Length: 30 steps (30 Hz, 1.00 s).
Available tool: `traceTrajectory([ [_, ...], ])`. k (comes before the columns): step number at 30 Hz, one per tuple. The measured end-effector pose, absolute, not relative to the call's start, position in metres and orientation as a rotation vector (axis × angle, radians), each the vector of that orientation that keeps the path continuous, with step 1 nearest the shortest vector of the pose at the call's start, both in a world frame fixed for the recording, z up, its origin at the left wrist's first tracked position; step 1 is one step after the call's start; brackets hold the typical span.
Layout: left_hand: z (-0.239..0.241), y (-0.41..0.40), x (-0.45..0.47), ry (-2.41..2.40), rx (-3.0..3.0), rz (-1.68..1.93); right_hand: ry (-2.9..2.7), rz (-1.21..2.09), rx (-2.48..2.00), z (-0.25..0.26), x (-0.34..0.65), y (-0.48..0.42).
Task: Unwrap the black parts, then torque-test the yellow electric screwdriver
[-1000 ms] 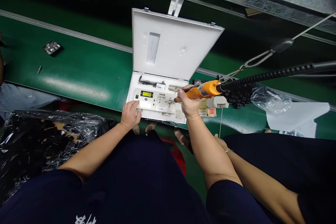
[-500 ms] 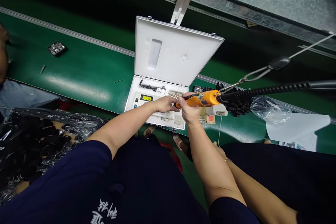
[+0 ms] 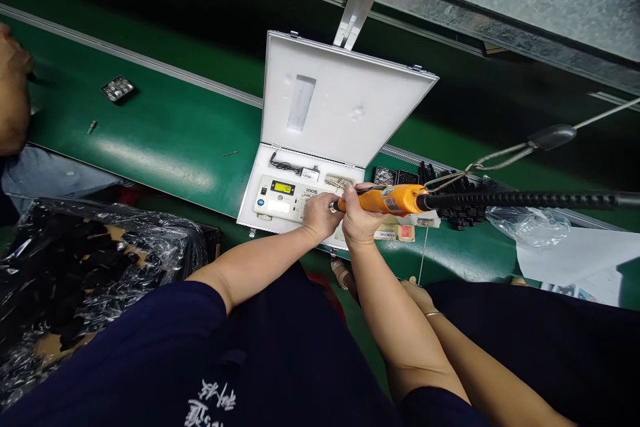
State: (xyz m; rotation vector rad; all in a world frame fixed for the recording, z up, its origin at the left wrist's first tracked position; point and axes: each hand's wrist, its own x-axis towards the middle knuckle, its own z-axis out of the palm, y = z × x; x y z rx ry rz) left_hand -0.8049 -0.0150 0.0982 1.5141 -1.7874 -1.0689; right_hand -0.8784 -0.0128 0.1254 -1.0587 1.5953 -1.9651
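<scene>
My right hand (image 3: 359,219) is wrapped round an orange electric screwdriver (image 3: 395,200) that hangs from a black coiled cable (image 3: 515,199). The driver lies level, its tip pointing left. My left hand (image 3: 321,213) is closed at that tip, its fingers pinched round the bit end; what they grip is too small to make out. Both hands hover over a white torque meter (image 3: 283,197) with a lit yellow-green display, lying in an open white case (image 3: 345,103) on the green conveyor belt (image 3: 165,140).
A small black tray (image 3: 118,89) and loose screws lie on the belt at left. Black parts (image 3: 457,210) and a clear bag (image 3: 530,223) sit right of the case. Plastic-wrapped black goods (image 3: 85,267) fill the lower left. Another person's hand (image 3: 13,97) shows at far left, another's arm (image 3: 480,353) at lower right.
My left hand left the meter's front left corner and came right to the screwdriver's tip. The view shifted slightly; the screwdriver stayed in my right hand.
</scene>
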Motion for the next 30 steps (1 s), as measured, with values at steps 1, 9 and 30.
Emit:
traceTrajectory([
  [1, 0.097, -0.014, -0.808, -1.754, 1.529, -1.062, 1.614, -1.984, -1.035, 0.126, -0.877, -0.013],
  [9, 0.084, -0.013, -0.809, -1.671, 1.389, -0.932, 1.625, -1.981, -1.004, 0.13, -0.872, -0.014],
  [30, 0.031, 0.021, -0.608, -2.259, 1.514, -0.236, 1.066, -1.814, -1.065, 0.131, -0.894, -0.014],
])
